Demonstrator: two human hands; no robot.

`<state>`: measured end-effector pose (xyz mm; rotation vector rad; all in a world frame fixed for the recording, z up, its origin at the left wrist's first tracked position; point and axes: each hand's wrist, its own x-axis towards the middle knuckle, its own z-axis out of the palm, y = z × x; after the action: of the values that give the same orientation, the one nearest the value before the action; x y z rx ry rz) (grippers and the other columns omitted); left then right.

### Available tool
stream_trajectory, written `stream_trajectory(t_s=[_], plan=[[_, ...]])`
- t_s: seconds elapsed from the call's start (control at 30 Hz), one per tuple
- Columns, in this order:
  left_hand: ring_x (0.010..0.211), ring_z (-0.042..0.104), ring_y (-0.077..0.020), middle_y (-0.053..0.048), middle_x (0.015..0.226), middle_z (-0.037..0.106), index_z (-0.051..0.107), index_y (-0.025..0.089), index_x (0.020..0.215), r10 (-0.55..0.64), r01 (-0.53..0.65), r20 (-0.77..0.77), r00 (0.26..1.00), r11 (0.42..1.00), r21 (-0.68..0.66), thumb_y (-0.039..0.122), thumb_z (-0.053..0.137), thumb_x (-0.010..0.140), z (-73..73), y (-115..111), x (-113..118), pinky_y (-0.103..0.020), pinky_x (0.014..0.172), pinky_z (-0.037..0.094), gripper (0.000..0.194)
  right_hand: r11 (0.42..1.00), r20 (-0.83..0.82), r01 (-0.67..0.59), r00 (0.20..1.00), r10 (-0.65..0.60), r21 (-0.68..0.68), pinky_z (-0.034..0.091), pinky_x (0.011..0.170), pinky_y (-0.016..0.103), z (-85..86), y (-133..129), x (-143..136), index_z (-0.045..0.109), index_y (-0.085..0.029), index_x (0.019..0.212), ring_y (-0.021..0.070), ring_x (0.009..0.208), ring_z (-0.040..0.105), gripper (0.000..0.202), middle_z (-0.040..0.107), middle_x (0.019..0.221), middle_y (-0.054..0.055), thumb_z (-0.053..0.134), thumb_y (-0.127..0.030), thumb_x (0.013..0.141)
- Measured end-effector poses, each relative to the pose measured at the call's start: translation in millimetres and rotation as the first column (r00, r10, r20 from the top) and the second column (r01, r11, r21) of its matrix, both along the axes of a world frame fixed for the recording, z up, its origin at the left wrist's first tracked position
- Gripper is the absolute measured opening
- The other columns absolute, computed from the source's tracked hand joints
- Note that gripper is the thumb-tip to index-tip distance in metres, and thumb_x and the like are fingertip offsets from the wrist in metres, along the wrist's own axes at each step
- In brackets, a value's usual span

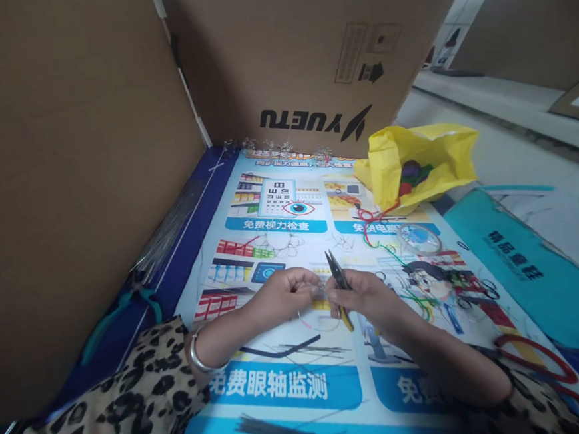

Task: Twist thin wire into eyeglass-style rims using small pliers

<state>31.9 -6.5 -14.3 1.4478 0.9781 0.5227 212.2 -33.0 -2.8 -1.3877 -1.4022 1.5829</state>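
Note:
My left hand (293,295) is closed in a pinch over the poster-covered table. Between its fingertips is a small piece of thin wire (320,287), partly hidden by the fingers. A fine strand with a pink bit (305,323) hangs below that hand. Close on the right, my right hand (363,297) is wrapped round a pair of pliers (338,273), dark jaws pointing up and away, yellow handles below. The fingertips of both hands nearly meet at the wire. Whether the right fingers also touch it, I cannot tell.
Cardboard walls (277,57) stand behind and at left. A yellow bag (385,162) spills red and green cord. Red-handled scissors (535,343) lie at right, a teal-handled tool (148,300) at left. Dark wire pieces (276,432) lie in front, long wires (168,233) along the left.

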Motion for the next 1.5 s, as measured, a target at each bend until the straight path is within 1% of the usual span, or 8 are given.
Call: stream_trajectory(t_s=[0.27, 0.63, 0.77, 0.9, 1.0, 1.2, 1.37, 1.5], plan=[[0.037, 0.032, -0.0031, 0.009, 0.049, 0.038, 0.054, 0.014, 0.076, 0.044, -0.044, 0.069, 0.997, 0.999, -0.006, 0.030, 0.053, 0.074, -3.6, -3, 2, -0.016, 0.036, 0.023, 0.016, 0.982, 0.334, -0.082, 0.942, 0.021, 0.168, 0.038, 0.052, 0.021, 3.2, 0, -3, 0.054, -0.018, 0.071, 0.0091, 0.053, 0.050, 0.010, 0.058, 0.058, -0.004, 0.051, -0.027, 0.075], [0.036, 0.029, -0.0027, 0.009, 0.047, 0.037, 0.050, 0.016, 0.073, 0.062, -0.058, 0.132, 0.989, 0.998, -0.036, 0.029, 0.053, 0.074, -4.0, -4, 3, -0.017, 0.037, 0.020, 0.013, 0.943, 0.519, -0.200, 0.854, 0.035, 0.265, 0.033, 0.053, 0.021, 3.6, -1, -2, 0.054, -0.019, 0.071, 0.0103, 0.058, 0.049, 0.016, 0.055, 0.060, -0.004, 0.047, -0.031, 0.079], [0.038, 0.030, -0.0035, 0.009, 0.047, 0.038, 0.049, 0.017, 0.073, 0.116, -0.121, 0.118, 0.986, 0.992, 0.039, 0.028, 0.051, 0.075, -4.6, -3, 2, -0.017, 0.040, 0.023, 0.011, 0.883, 0.731, -0.331, 0.682, -0.019, 0.332, 0.032, 0.055, 0.023, 10.7, -4, 3, 0.056, -0.019, 0.076, 0.0127, 0.062, 0.052, 0.023, 0.059, 0.067, -0.001, 0.042, -0.035, 0.085], [0.043, 0.031, -0.0049, 0.009, 0.048, 0.035, 0.050, 0.017, 0.073, 0.213, -0.221, 0.063, 0.975, 0.959, 0.175, 0.030, 0.050, 0.077, -6.3, -2, 0, -0.018, 0.044, 0.026, 0.013, 0.741, 0.885, -0.503, 0.377, -0.274, 0.444, 0.031, 0.063, 0.029, 15.7, -9, 8, 0.058, -0.018, 0.084, 0.0185, 0.073, 0.054, 0.020, 0.061, 0.077, 0.005, 0.043, -0.031, 0.086], [0.047, 0.033, -0.0060, 0.008, 0.052, 0.039, 0.049, 0.017, 0.074, 0.244, -0.244, 0.035, 0.969, 0.932, 0.267, 0.030, 0.049, 0.078, -7.2, -3, -1, -0.018, 0.047, 0.028, 0.013, 0.651, 0.885, -0.603, 0.249, -0.394, 0.460, 0.029, 0.064, 0.031, 15.6, -13, 8, 0.059, -0.019, 0.081, 0.0195, 0.070, 0.052, 0.014, 0.058, 0.072, 0.004, 0.048, -0.027, 0.084], [0.052, 0.038, -0.0075, 0.006, 0.055, 0.045, 0.049, 0.017, 0.072, 0.249, -0.192, -0.075, 0.966, 0.877, 0.440, 0.024, 0.046, 0.078, -6.0, -7, -1, -0.020, 0.051, 0.030, 0.009, 0.577, 0.862, -0.692, 0.134, -0.489, 0.435, 0.026, 0.065, 0.032, 16.7, -18, 3, 0.061, -0.019, 0.084, 0.0194, 0.071, 0.049, 0.007, 0.057, 0.072, 0.004, 0.056, -0.021, 0.079], [0.052, 0.042, -0.0082, 0.006, 0.055, 0.046, 0.048, 0.018, 0.071, 0.250, -0.134, -0.154, 0.956, 0.839, 0.527, 0.021, 0.043, 0.078, -3.8, -8, -1, -0.020, 0.052, 0.031, 0.008, 0.578, 0.860, -0.718, 0.055, -0.508, 0.387, 0.026, 0.066, 0.033, 22.4, -19, 1, 0.061, -0.017, 0.089, 0.0194, 0.070, 0.048, 0.012, 0.057, 0.072, 0.005, 0.054, -0.016, 0.079], [0.051, 0.042, -0.0089, 0.005, 0.056, 0.049, 0.050, 0.019, 0.072, 0.268, -0.090, -0.215, 0.939, 0.796, 0.598, 0.020, 0.043, 0.077, -5.2, -10, 0, -0.021, 0.052, 0.032, 0.008, 0.580, 0.867, -0.725, 0.046, -0.497, 0.371, 0.026, 0.065, 0.033, 25.8, -20, -2, 0.062, -0.017, 0.087, 0.0202, 0.070, 0.048, 0.013, 0.056, 0.072, 0.005, 0.053, -0.013, 0.078]])
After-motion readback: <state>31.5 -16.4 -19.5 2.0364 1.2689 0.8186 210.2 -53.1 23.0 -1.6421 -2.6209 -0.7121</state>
